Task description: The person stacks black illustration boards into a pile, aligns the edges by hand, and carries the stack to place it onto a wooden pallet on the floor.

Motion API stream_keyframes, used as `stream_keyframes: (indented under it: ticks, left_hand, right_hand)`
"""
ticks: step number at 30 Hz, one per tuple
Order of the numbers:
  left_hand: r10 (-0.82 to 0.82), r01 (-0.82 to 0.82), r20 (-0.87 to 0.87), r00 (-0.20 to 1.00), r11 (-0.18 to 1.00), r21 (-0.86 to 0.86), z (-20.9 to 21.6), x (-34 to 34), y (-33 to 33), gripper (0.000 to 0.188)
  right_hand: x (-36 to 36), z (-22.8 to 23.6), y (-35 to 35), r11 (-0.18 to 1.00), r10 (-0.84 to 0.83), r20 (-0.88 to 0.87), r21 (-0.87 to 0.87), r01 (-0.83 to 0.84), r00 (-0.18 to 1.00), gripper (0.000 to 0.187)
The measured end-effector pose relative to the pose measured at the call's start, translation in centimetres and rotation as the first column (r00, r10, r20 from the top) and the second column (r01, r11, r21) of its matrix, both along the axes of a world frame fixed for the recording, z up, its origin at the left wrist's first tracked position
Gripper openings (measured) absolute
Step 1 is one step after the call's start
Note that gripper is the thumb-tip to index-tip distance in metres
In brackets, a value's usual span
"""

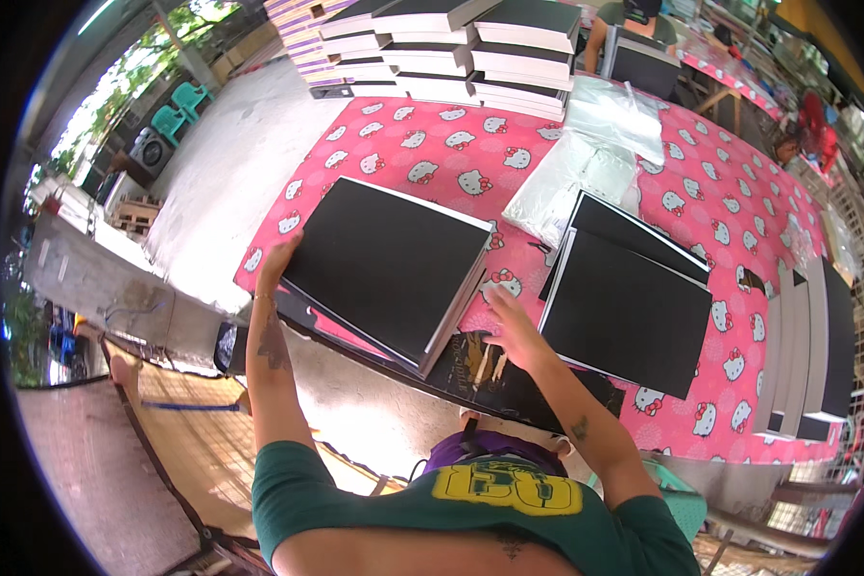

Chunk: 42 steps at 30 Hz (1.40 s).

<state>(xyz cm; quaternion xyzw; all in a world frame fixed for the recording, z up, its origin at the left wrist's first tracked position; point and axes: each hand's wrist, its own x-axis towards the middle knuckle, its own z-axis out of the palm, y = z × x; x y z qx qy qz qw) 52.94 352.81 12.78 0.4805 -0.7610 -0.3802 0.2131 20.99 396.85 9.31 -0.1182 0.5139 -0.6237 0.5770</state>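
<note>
Across the pink cat-print tabletop (422, 144), a black-covered book (389, 269) lies left of black panels (634, 317). The left hand (279, 257) touches its left edge, grip unclear; the right hand (515, 328), loosely spread, is empty.

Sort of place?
Probably a small semi-open workshop: black-topped slabs stacked on a pink-covered worktable, a second person beyond with another slab, and concrete floor opening toward greenery.
</note>
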Motion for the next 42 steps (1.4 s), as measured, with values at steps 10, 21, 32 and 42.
stream_keyframes:
  ticks: [10,21,32,42]
  left_hand:
    - [-0.143,0.145,0.027,0.989,0.983,-0.115,-2.0,0.5,9.1,0.072]
    - [0.254,-0.032,-0.295,0.921,0.804,0.594,0.5,4.9,26.1,0.070]
    - [0.146,0.029,-0.390,0.909,0.912,0.409,5.6,0.4,36.2,0.070]
    - [-0.346,0.615,-0.580,0.737,0.700,0.363,1.7,-13.8,45.0,0.063]
  right_hand:
    - [-0.3,-2.8,-6.7,0.982,-0.189,-0.073,-0.016,0.188,0.979,0.095]
    - [-1.0,0.2,-2.0,0.999,0.040,0.070,0.003,-0.040,0.997,0.065]
    - [-2.7,3.1,13.5,0.945,-0.290,-0.300,0.058,0.320,0.909,0.083]
    - [-10.2,5.7,40.9,0.873,-0.476,-0.618,-0.248,0.420,0.625,0.055]
